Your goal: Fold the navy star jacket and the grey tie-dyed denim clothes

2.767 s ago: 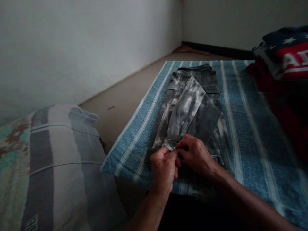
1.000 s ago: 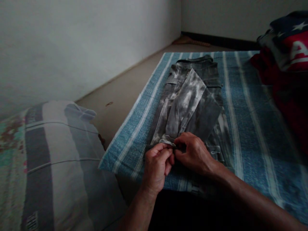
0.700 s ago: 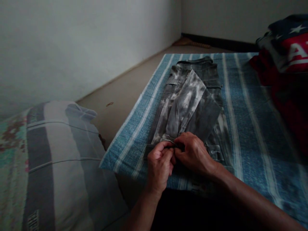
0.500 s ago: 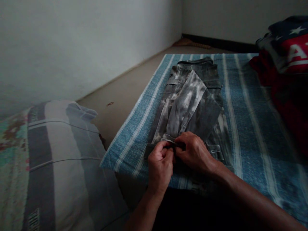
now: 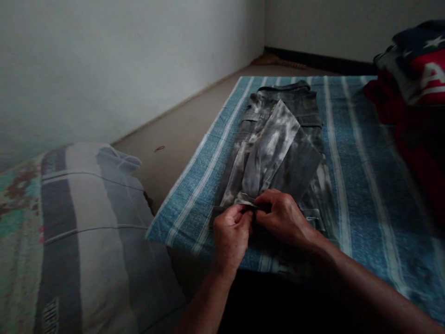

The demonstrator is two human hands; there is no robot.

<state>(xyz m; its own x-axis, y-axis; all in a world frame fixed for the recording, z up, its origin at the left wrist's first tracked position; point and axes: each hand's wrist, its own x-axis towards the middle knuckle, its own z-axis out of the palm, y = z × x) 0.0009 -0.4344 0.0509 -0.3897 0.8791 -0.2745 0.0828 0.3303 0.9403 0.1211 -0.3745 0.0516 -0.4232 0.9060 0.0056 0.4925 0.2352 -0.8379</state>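
Observation:
A pair of mottled grey cargo trousers (image 5: 278, 153) lies on a blue striped cloth, waistband at the far end and a leg folded slantwise over the top. At the near end, my left hand (image 5: 232, 234) pinches the edge of the trousers with thumb and fingers. My right hand (image 5: 283, 215) closes on the same edge just beside it, fingertips almost meeting those of the left. The part between the fingertips is dark and mostly hidden by them.
The blue striped cloth (image 5: 351, 185) covers a low flat surface. Folded clothes (image 5: 413, 69) are piled at the right. A striped bundle tied with cord (image 5: 100, 222) stands at the left. A pale wall (image 5: 139, 55) rises beyond the floor.
Both hands keep their hold at the near edge, with only slight finger movement. The whole view has shifted slightly; the trousers lie as before.

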